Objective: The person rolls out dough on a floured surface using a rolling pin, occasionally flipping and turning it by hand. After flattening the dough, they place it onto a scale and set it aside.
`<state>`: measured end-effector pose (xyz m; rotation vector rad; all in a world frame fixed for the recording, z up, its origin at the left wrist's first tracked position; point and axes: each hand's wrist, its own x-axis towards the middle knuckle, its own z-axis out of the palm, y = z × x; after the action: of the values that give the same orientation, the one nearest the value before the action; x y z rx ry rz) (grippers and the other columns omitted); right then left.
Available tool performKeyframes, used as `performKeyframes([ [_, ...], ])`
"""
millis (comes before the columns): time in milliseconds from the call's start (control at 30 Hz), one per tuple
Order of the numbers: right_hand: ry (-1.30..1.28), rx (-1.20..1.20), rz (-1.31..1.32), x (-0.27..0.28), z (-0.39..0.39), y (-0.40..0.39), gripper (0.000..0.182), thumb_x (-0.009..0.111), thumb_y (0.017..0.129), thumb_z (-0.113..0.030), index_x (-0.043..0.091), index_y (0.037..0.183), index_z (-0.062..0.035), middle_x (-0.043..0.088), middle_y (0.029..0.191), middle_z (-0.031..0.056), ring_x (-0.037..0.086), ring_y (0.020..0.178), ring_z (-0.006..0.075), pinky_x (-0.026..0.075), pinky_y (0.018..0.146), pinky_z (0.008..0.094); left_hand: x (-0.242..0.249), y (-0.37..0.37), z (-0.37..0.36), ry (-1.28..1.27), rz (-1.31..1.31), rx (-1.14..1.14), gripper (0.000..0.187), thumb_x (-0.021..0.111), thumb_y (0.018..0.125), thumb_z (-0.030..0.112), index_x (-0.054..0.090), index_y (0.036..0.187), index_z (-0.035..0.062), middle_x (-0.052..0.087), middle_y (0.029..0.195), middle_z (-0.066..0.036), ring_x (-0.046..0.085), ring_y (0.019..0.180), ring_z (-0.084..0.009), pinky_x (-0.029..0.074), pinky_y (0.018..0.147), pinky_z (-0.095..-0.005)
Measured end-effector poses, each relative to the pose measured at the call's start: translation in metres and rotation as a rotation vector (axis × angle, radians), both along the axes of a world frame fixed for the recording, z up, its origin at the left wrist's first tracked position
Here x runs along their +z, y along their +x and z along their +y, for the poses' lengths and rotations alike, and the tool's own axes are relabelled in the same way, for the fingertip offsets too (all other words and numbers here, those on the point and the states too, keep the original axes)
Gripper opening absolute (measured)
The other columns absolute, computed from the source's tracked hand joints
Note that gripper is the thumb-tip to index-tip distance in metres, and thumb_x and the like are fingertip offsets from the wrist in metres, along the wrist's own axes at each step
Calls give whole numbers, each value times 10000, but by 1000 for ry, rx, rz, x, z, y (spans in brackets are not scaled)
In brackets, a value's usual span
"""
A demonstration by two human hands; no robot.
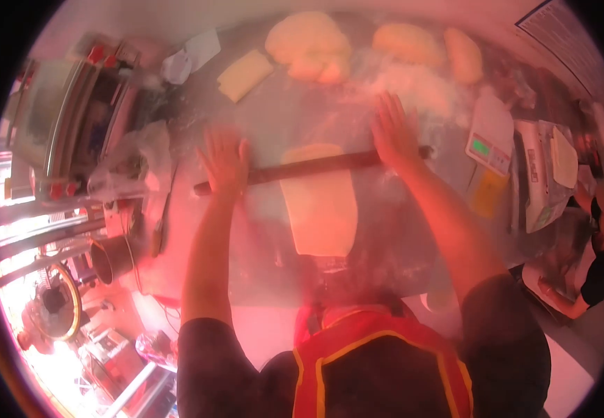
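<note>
A dark rolling pin (309, 167) lies slightly tilted across a flat, pale sheet of dough (321, 216) on the work table. My left hand (224, 160) rests flat on the pin near its left end, fingers stretched forward. Toward the other end, my right hand (394, 132) presses on it with the palm, its fingers extended too. The dough reaches out on both sides of the pin, longer on the side near my body. Neither hand wraps round the pin.
Along the back sit a large dough mound (309, 45), more dough pieces (408, 44), a folded dough slab (245, 75) and scattered flour (413, 87). A scale (490, 136) with a green display stands right, beside a yellow scraper-like piece (490, 194). Another person's arm (566, 303) shows far right.
</note>
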<state>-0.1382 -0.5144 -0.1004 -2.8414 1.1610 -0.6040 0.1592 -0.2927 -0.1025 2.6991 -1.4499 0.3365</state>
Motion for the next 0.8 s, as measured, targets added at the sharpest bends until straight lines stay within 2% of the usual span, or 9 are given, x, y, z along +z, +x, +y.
performKeyframes([
  [167, 45, 87, -35, 3, 1, -5, 549, 505, 946, -285, 390, 1418, -27, 372, 1490, 170, 304, 1414, 332, 201, 1108, 630, 8, 4, -13, -81, 12, -46, 623, 382, 984, 443, 340, 1487, 79, 313, 1550, -127, 229, 1454, -314, 150, 1168, -539],
  [233, 144, 93, -31, -7, 58, -44, 595, 563, 890, -246, 390, 1412, -19, 375, 1470, 223, 332, 1381, 385, 252, 1107, 580, 125, -72, 18, 501, 212, 0, 648, 409, 967, 430, 314, 1501, 75, 297, 1559, -133, 248, 1449, -313, 143, 1173, -524],
  [300, 552, 107, 172, 56, 105, -71, 509, 640, 800, -241, 520, 1230, 3, 543, 1197, 196, 495, 1147, 409, 358, 958, 557, 18, -72, 105, 233, 227, 11, 644, 489, 917, 394, 388, 1453, 52, 371, 1504, -192, 336, 1396, -343, 147, 1144, -566],
  [333, 274, 240, -22, 18, 129, -98, 405, 639, 776, -197, 552, 1132, -26, 548, 1042, 151, 524, 1008, 365, 371, 885, 526, 122, -112, 92, 513, 355, -58, 579, 551, 880, 322, 464, 1381, 44, 470, 1408, -210, 411, 1320, -364, 185, 1109, -590],
  [367, -8, 316, -179, 3, 138, -114, 326, 634, 760, -146, 564, 1068, -66, 541, 979, 108, 525, 963, 315, 377, 858, 481, 78, -95, 118, 355, 338, -113, 536, 588, 852, 267, 495, 1330, 45, 501, 1338, -199, 447, 1258, -364, 244, 1073, -558],
  [433, 183, 317, -132, -11, 131, -114, 322, 617, 754, -115, 574, 1072, -84, 554, 973, 74, 531, 978, 276, 373, 913, 471, -7, -64, 172, 57, 281, -244, 459, 663, 797, 159, 557, 1229, 46, 564, 1200, -178, 518, 1134, -365, 363, 1002, -494],
  [633, -185, 349, -460, 43, 103, -17, 403, 633, 720, -78, 556, 1116, -69, 560, 1055, 102, 519, 1060, 307, 364, 996, 507, 51, -92, 235, 72, 405, 3, 323, 577, 901, 305, 638, 1069, 36, 663, 1033, -140, 632, 947, -337, 500, 835, -452],
  [733, 500, 116, -398, 15, 115, 42, 498, 676, 708, -108, 532, 1178, -34, 550, 1165, 146, 492, 1145, 336, 360, 1029, 490, 49, -100, 269, -67, 335, 78, 279, 625, 883, 259, 616, 1001, 6, 654, 875, -161, 629, 783, -348, 501, 698, -438],
  [800, 575, 214, -315, 7, 116, 56, 550, 702, 687, -122, 530, 1201, -28, 559, 1190, 150, 495, 1166, 339, 371, 1023, 467, 43, -91, 279, -32, 373, 199, 317, 631, 876, 279, 615, 1015, -5, 657, 870, -176, 636, 798, -350, 506, 710, -441],
])
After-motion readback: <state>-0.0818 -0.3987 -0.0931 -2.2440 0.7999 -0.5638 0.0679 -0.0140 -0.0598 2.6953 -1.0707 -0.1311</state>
